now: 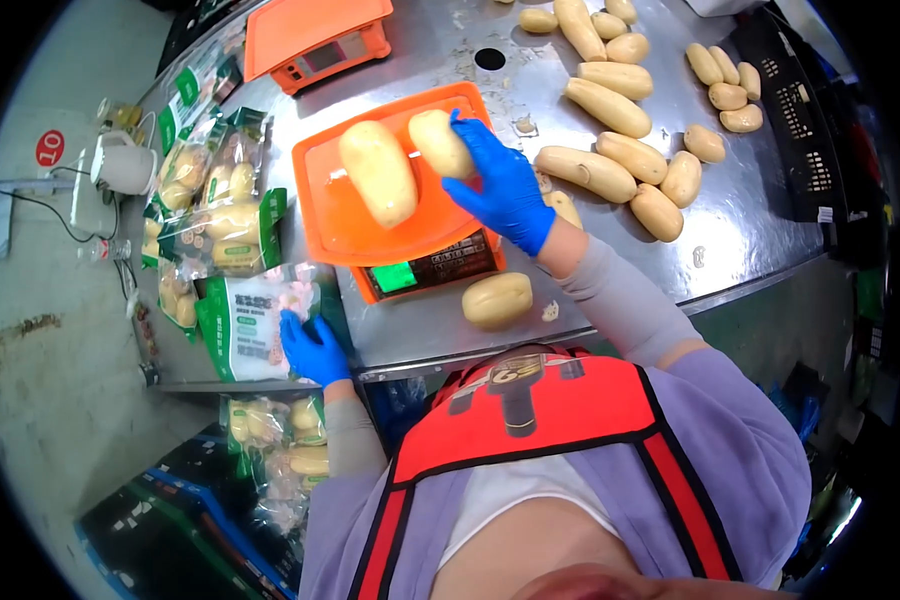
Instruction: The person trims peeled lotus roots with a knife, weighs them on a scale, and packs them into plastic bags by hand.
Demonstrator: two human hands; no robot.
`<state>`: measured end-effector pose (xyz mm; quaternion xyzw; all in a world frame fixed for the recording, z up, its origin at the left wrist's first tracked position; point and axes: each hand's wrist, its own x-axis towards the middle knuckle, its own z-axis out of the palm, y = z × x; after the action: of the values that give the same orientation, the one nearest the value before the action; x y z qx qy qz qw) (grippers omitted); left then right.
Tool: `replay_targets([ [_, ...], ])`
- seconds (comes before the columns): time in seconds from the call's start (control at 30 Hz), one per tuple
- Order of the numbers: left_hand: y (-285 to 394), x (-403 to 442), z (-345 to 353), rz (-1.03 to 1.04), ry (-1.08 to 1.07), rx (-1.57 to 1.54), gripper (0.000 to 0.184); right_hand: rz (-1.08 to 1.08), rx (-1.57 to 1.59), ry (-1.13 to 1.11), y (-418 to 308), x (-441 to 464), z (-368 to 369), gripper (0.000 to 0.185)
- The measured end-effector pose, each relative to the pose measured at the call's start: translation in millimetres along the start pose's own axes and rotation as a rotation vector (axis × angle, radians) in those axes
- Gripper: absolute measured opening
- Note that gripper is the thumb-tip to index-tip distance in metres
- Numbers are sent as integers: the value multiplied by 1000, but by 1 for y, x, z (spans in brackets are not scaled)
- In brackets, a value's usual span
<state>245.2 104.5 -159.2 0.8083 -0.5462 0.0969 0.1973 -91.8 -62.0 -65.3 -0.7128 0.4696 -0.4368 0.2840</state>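
Observation:
My right hand [500, 185], in a blue glove, grips a pale, rounded lotus root piece [441, 143] over the right side of an orange weighing scale's pan [320, 215]. A longer lotus root piece [378, 174] lies in the pan beside it. The scale's green display [392, 277] faces me. At lower left, my blue-gloved left hand [313, 350] has its fingers on the right edge of a green and white printed plastic bag [255, 330]. The bag's contents are hard to make out. One lotus root piece [497, 300] rests on the table in front of the scale.
Several loose lotus root pieces [610, 107] lie across the steel table [750, 240] to the right. Filled bags [235, 215] are piled at the left. A second orange scale [315, 35] stands behind, and a black crate [785, 110] borders the right. More bags [280, 440] sit below the table edge.

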Motion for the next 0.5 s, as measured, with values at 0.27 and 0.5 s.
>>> replay_targets([
  [0.27,1,1,-1,-1,24,-59,50,-140,-87,65,7,7,1,65],
  [0.5,1,-1,-1,-3,16,-29,53,10,54,256,26,-7,-27,55],
])
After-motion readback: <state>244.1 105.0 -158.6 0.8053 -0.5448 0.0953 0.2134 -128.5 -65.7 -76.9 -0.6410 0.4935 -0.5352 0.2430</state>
